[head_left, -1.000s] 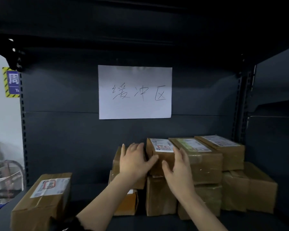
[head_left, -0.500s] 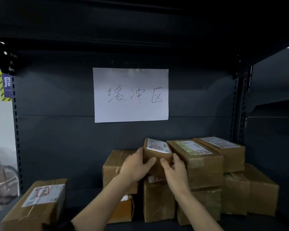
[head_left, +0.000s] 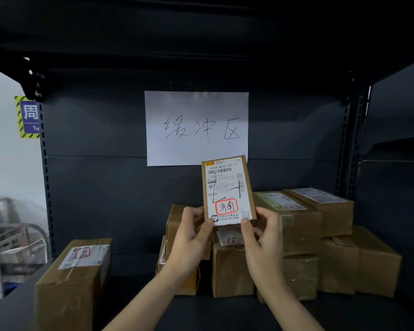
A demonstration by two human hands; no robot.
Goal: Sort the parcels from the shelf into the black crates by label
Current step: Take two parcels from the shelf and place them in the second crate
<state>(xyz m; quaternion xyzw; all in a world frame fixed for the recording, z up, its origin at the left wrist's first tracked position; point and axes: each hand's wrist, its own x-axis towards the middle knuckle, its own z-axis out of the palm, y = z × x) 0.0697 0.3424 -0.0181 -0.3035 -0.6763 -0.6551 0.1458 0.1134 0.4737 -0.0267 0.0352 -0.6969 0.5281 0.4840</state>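
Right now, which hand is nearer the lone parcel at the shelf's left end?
Left. The left hand grips the held parcel on the lone parcel's side; the right hand is farther.

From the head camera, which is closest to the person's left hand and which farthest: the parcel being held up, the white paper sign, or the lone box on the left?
1. Held parcel: touching the left hand, its lower edge in that hand's grip.
2. Lone box: down on the shelf, off to the left.
3. Paper sign: up on the back wall, behind everything.

A parcel depot: labelled cartons (head_left: 299, 225) stacked on dark steel shelving (head_left: 93, 192).
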